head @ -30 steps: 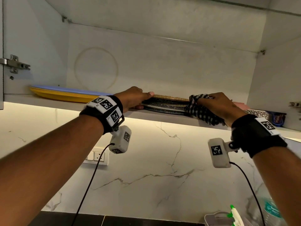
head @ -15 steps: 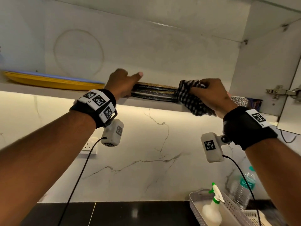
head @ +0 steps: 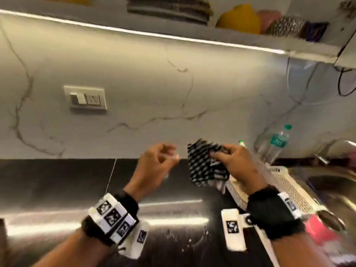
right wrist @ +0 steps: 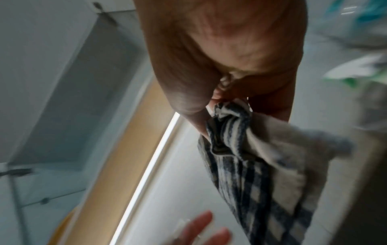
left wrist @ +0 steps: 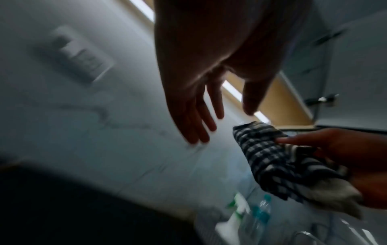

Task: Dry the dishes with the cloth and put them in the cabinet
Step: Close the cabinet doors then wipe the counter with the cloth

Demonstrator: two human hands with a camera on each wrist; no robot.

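Marble-veined wall [head: 146,78] and a dark glossy countertop [head: 57,182] form the background; a lit cabinet shelf [head: 173,36] runs across the top of the head view. On that shelf, above and well apart from both hands, rests a stack of dark plates [head: 169,8], with a yellow bowl [head: 238,18] and other blurred items to its right.

Right hand [head: 234,164]: fingers and thumb are curled around a bunched checked cloth [head: 206,162], gripping it near its upper edge, so that most of the fabric hangs below and to the left of the grip. The right wrist view confirms the gather of fabric pinched between thumb and fingers.

Left hand [head: 156,164]: empty, fingers loosely spread, just left of the cloth and not touching it. The left wrist view shows its fingers extended toward the hanging fabric.

Right of and below the grip lies a white perforated basket [head: 277,182]; its contents are hidden by the arm and motion blur. A water bottle [head: 277,143] stands beyond it against the wall.

Handling, as judged: the cloth is light, soft and limp, so it takes any grip; spreading it over the palm would suit wiping better than a bunch. Plates are probably stiff, slick when wet and breakable, best held at opposite rims.
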